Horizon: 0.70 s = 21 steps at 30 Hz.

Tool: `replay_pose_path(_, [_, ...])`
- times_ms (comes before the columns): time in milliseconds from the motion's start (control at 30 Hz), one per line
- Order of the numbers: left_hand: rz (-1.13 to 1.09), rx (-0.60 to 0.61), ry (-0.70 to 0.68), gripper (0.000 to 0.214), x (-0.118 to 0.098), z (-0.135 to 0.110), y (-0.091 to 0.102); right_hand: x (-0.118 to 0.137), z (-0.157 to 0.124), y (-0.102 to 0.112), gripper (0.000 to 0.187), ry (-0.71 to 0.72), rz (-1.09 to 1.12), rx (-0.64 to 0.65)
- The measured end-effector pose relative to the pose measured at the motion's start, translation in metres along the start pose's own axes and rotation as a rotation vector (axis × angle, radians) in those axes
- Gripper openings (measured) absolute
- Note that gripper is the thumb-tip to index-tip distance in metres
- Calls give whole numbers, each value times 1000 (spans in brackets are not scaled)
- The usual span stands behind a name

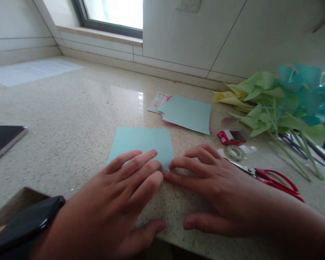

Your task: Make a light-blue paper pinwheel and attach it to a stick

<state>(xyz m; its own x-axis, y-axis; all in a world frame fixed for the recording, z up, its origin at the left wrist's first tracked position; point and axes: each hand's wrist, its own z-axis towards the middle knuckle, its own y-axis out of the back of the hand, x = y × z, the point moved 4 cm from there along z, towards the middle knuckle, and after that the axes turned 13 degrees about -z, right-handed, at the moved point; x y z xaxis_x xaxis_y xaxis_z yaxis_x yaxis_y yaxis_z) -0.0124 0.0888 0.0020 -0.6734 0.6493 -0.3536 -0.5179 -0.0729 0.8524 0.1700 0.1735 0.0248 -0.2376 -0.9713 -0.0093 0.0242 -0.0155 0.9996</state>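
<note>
A light blue-green sheet of paper [144, 139] lies flat on the speckled counter in front of me. My left hand [130, 191] rests over its near part, fingers stretched out and thumb apart. At the sheet's near right corner, the fingertips of my right hand [211, 187] press down, its thumb held away from the other fingers. The paper's near edge is mostly hidden under both hands. Beyond my right hand lie red-handled scissors [260, 173], partly covered by my forearm, and a roll of clear tape [235, 153].
More blue-green sheets [188, 112] lie stacked over pink paper at the back. A small red box [230, 137] stands open beside folded paper flowers [268, 94] at right. A printed page [35, 71] and a dark flat object [4, 141] are at left. The counter's front edge is close.
</note>
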Motion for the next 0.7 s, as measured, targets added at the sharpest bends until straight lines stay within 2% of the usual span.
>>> replay_pose_path(100, [58, -17, -3, 39, -4, 4, 3, 3, -1, 2, 63, -28, -41, 16])
replay_pose_path(300, [-17, 38, -20, 28, -12, 13, 6, 9, -4, 5, 67, -76, -11, 46])
replay_pose_path(467, [-38, -4, -14, 23, -9, 12, 5, 7, -5, 5, 65, -88, 57, 88])
replay_pose_path(700, [-57, 40, -11, 17, -8, 10, 2, 4, -3, 2, 71, -95, 99, 81])
